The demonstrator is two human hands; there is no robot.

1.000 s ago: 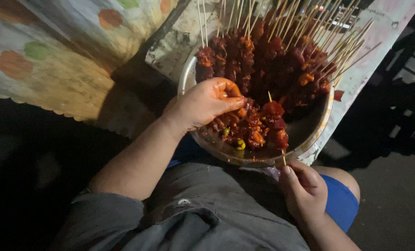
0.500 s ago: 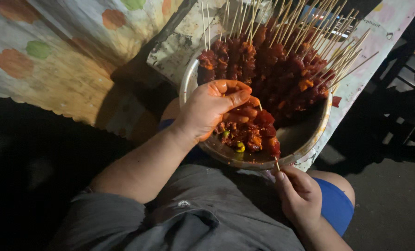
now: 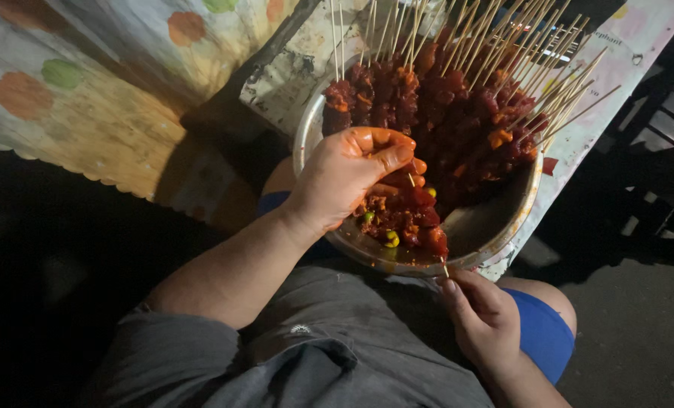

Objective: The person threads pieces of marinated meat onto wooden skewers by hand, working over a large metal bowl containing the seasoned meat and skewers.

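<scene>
A round metal bowl (image 3: 512, 227) rests at the table's edge above my lap, heaped with red marinated meat skewers (image 3: 458, 121) whose wooden sticks fan up and to the right. My left hand (image 3: 352, 174), smeared with red sauce, is inside the bowl with its fingers closed on meat pieces threaded on a skewer (image 3: 416, 215). My right hand (image 3: 482, 317) is just below the bowl's near rim, pinching the bare lower end of that skewer's stick. Small green bits sit among the meat near my left hand.
A tablecloth (image 3: 88, 98) with orange and green spots covers the table at the left. A worn pale tabletop (image 3: 616, 45) runs under and right of the bowl. My grey shirt and blue shorts (image 3: 541, 332) fill the lower view; dark ground lies at the right.
My left hand has shifted a little right and down over the meat on the skewer. My right hand stays below the rim holding the stick. The view has shifted slightly.
</scene>
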